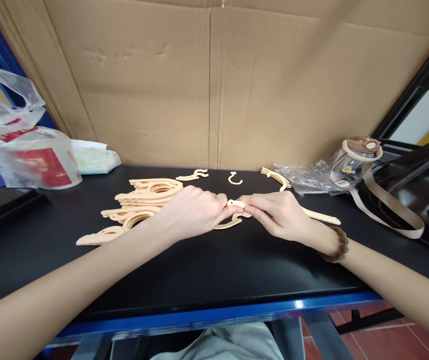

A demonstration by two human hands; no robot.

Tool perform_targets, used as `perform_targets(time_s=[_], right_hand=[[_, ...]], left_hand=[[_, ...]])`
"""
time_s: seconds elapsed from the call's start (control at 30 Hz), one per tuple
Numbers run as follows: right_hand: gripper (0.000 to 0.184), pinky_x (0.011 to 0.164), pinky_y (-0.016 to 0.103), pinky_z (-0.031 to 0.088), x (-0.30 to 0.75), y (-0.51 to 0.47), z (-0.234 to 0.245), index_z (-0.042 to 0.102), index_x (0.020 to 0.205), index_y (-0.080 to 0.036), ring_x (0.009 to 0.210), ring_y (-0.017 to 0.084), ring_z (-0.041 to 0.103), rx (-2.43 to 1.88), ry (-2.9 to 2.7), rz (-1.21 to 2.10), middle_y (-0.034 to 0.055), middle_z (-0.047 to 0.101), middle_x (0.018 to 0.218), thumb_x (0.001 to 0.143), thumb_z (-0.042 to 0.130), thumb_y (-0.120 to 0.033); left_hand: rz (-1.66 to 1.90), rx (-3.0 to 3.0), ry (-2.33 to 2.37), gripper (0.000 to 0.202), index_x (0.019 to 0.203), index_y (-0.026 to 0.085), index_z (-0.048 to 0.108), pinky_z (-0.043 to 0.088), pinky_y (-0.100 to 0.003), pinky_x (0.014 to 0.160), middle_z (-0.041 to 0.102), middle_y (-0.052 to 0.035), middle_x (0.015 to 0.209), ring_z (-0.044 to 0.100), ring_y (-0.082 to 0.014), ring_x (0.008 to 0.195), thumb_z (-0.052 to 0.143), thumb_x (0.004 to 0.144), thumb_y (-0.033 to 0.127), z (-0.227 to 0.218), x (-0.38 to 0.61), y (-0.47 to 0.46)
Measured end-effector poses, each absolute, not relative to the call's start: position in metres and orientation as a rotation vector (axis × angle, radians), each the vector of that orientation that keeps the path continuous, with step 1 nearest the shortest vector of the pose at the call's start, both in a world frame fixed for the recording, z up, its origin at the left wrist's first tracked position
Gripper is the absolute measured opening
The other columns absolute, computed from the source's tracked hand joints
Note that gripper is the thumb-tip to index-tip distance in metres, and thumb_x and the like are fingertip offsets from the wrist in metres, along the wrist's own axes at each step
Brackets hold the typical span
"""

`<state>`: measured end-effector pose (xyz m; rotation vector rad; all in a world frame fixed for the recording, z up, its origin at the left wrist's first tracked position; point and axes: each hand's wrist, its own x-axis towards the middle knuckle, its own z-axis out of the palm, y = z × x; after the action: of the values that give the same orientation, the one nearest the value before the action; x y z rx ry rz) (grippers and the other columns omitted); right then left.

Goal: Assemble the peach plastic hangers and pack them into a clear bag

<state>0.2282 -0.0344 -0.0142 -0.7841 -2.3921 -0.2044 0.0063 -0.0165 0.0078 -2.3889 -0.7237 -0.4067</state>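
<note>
Both hands meet over the middle of the black table, holding a cream plastic hanger piece between them. My left hand is closed, pinching its left end between thumb and forefinger. My right hand grips the other end, thumb and fingers pressed together. A long cream arm sticks out past the right hand; whether it joins the held piece is hidden. Just below the fingers a curved cream part shows, partly covered. Beside my left forearm lies a pile of cream hanger parts, stacked in several layers.
Behind the hands lie a loose hook, small hanger parts and curved pieces. A clear plastic wrapper, strapped bottle and black bag stand right. Left are a bagged tub, tissue pack and phone. Cardboard rises behind.
</note>
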Motion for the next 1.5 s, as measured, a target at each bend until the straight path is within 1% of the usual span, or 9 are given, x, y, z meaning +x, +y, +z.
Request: perform_targets(time_s=[0.1, 0.3, 0.53, 0.73, 0.87, 1.1, 1.27, 1.4, 1.5], right_hand=[[0.026, 0.06, 0.021, 0.042, 0.2288, -0.034, -0.014, 0.063, 0.108, -0.016, 0.064, 0.011, 0.061, -0.775, -2.393, -0.204, 0.0017, 0.067, 0.077, 0.098, 0.041, -0.025], [0.027, 0.059, 0.021, 0.042, 0.2299, -0.034, -0.0135, 0.064, 0.109, -0.017, 0.064, 0.011, 0.062, -0.784, -2.405, -0.205, 0.0019, 0.069, 0.077, 0.098, 0.041, -0.026], [0.026, 0.059, 0.021, 0.041, 0.2299, -0.0347, -0.0134, 0.064, 0.108, -0.016, 0.064, 0.011, 0.062, -0.796, -2.415, -0.224, 0.0016, 0.068, 0.076, 0.098, 0.042, -0.025], [0.028, 0.059, 0.02, 0.041, 0.2296, -0.0349, -0.0121, 0.065, 0.108, -0.018, 0.064, 0.011, 0.063, -0.799, -2.429, -0.241, 0.0013, 0.07, 0.078, 0.099, 0.04, -0.027], [0.028, 0.058, 0.021, 0.041, 0.2286, -0.0348, -0.0123, 0.066, 0.107, -0.017, 0.064, 0.011, 0.063, -0.788, -2.425, -0.209, 0.0019, 0.071, 0.08, 0.098, 0.041, -0.027], [0.025, 0.061, 0.022, 0.044, 0.2297, -0.0331, -0.0162, 0.066, 0.107, -0.017, 0.069, 0.013, 0.066, -0.773, -2.42, -0.183, 0.004, 0.074, 0.09, 0.097, 0.045, -0.027], [0.026, 0.06, 0.021, 0.043, 0.2304, -0.033, -0.0174, 0.067, 0.108, -0.017, 0.067, 0.011, 0.064, -0.792, -2.432, -0.122, 0.0033, 0.074, 0.088, 0.097, 0.047, -0.027], [0.027, 0.06, 0.021, 0.042, 0.2286, -0.0338, -0.0175, 0.067, 0.108, -0.017, 0.066, 0.011, 0.064, -0.824, -2.432, -0.087, 0.0034, 0.074, 0.086, 0.097, 0.046, -0.028], [0.027, 0.061, 0.02, 0.042, 0.2271, -0.0344, -0.0169, 0.068, 0.107, -0.017, 0.068, 0.011, 0.065, -0.844, -2.426, -0.055, 0.0035, 0.073, 0.087, 0.098, 0.044, -0.028]], left_hand=[[-0.401, -2.391, -0.718, 0.055, 0.065, 0.013, 0.056, 0.017, -0.026, 0.041, 0.058, -0.0047, 0.048, 0.054, -0.0174, 0.037, 0.027, 0.101, 0.042, 0.0073, 0.0059, -0.0169], [-0.43, -2.393, -0.705, 0.061, 0.065, 0.012, 0.059, 0.022, -0.027, 0.04, 0.056, -0.0052, 0.047, 0.052, -0.0176, 0.037, 0.02, 0.101, 0.044, 0.0056, 0.0059, -0.0164], [-0.332, -2.402, -0.765, 0.057, 0.067, 0.013, 0.059, 0.019, -0.026, 0.041, 0.061, -0.0064, 0.051, 0.056, -0.019, 0.039, 0.025, 0.1, 0.043, 0.0067, 0.007, -0.0162], [-0.307, -2.444, -0.795, 0.053, 0.067, 0.013, 0.058, 0.023, -0.026, 0.042, 0.063, -0.0061, 0.053, 0.057, -0.0177, 0.041, 0.028, 0.1, 0.043, 0.0069, 0.0067, -0.0167], [-0.342, -2.458, -0.775, 0.054, 0.066, 0.014, 0.057, 0.022, -0.026, 0.042, 0.063, -0.0059, 0.053, 0.057, -0.0173, 0.041, 0.027, 0.1, 0.042, 0.0056, 0.0054, -0.0162], [-0.396, -2.428, -0.687, 0.053, 0.062, 0.015, 0.056, 0.015, -0.029, 0.043, 0.061, -0.0038, 0.051, 0.058, -0.019, 0.04, 0.03, 0.1, 0.042, 0.0016, 0.0032, -0.0147], [-0.379, -2.439, -0.692, 0.052, 0.063, 0.014, 0.055, 0.013, -0.028, 0.043, 0.061, -0.0043, 0.05, 0.059, -0.0189, 0.041, 0.03, 0.1, 0.042, 0.0006, 0.0038, -0.0146], [-0.326, -2.467, -0.699, 0.048, 0.067, 0.014, 0.055, 0.015, -0.028, 0.044, 0.063, -0.0045, 0.054, 0.061, -0.0198, 0.044, 0.031, 0.1, 0.039, 0.0006, 0.0045, -0.0161], [-0.273, -2.486, -0.748, 0.044, 0.074, 0.014, 0.057, 0.017, -0.028, 0.043, 0.064, -0.0042, 0.055, 0.062, -0.0198, 0.046, 0.03, 0.1, 0.037, 0.0021, 0.0055, -0.0183]])
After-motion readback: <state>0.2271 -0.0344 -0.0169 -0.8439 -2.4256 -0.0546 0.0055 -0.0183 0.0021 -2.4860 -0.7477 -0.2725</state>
